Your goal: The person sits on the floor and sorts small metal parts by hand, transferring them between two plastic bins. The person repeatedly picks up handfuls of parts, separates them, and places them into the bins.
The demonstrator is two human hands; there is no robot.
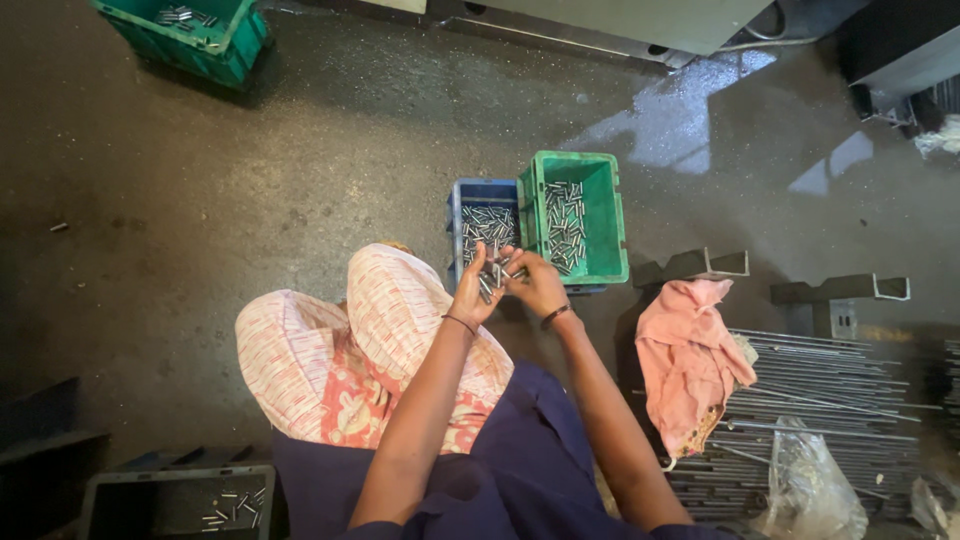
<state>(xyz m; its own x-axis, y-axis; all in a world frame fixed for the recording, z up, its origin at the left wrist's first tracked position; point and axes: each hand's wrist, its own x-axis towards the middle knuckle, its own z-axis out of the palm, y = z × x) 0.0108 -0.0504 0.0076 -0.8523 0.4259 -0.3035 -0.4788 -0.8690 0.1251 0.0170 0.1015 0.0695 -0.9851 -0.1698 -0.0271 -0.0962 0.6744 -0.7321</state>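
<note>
My left hand (474, 290) and my right hand (536, 283) meet over the near edge of a blue crate (455, 215) full of short metal pins. Both hands are closed around a small bunch of these metal pins (496, 272), which stick out between the fingers. A green crate (608, 210) with more pins in it stands right beside the blue one, on its right. My knee, in pink patterned cloth, is just left of the hands.
A pink rag (690, 360) lies on a stack of long metal rods (830, 390) at the right, with a clear plastic bag (810, 480) near it. Another green crate (200, 35) sits top left, and a dark crate (180, 495) bottom left. The floor is dark concrete.
</note>
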